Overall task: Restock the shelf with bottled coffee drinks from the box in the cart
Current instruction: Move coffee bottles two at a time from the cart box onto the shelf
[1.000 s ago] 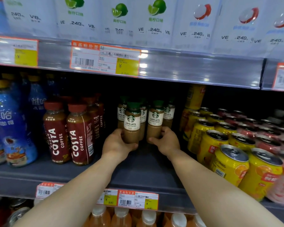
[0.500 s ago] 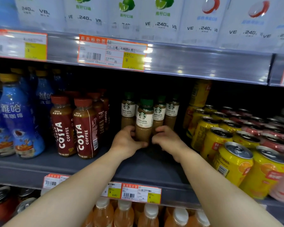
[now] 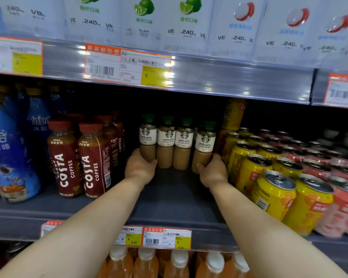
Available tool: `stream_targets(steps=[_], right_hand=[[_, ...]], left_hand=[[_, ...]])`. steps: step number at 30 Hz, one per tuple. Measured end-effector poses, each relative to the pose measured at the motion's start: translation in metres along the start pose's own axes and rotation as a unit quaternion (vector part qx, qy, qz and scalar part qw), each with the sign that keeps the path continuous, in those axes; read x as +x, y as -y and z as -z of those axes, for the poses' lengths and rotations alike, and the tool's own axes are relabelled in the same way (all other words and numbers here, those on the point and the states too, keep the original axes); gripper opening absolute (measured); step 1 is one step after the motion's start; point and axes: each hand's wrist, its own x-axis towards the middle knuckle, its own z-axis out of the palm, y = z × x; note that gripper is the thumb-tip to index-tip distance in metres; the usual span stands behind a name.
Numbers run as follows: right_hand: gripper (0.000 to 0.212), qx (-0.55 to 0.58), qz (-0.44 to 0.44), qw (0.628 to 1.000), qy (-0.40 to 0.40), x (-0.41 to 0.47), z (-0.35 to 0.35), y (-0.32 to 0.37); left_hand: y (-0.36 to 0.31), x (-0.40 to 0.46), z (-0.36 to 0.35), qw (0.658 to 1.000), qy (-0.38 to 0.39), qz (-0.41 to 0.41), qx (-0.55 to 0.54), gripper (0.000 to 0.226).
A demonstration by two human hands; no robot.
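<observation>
Your left hand [image 3: 140,168] and right hand [image 3: 213,171] each clasp an end green-capped plastic latte bottle [image 3: 148,140], squaring the row on the grey shelf [image 3: 175,197].

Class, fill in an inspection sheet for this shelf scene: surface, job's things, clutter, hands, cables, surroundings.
Surface: dark shelf board, bare in front of the latte row.
Job's things: four Caffe Latte bottles upright, side by side; box and cart not in view.
Clutter: Costa Coffee bottles to the left, blue bottles further left, yellow cans to the right.
Hands: left hand grips the leftmost latte bottle; right hand grips the rightmost.
Cables: nothing seen.
Surroundings: white cartons on the shelf above, price tags, orange drinks below.
</observation>
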Motion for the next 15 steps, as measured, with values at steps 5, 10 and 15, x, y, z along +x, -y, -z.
stream_targets(steps=[5, 10, 15], right_hand=[[0.052, -0.008, 0.009, 1.0, -0.008, 0.006, -0.005, -0.002], [0.045, -0.033, 0.027, 0.999, 0.0, 0.006, -0.007, -0.004], [0.053, -0.046, 0.018, 0.999, 0.014, 0.004, -0.005, -0.005]], left_hand=[[0.011, 0.008, -0.004, 0.998, 0.037, -0.023, 0.034, 0.074], [0.023, 0.019, -0.007, 0.995, 0.069, -0.029, 0.06, 0.086], [0.018, 0.015, -0.008, 0.996, 0.058, -0.021, 0.066, 0.085]])
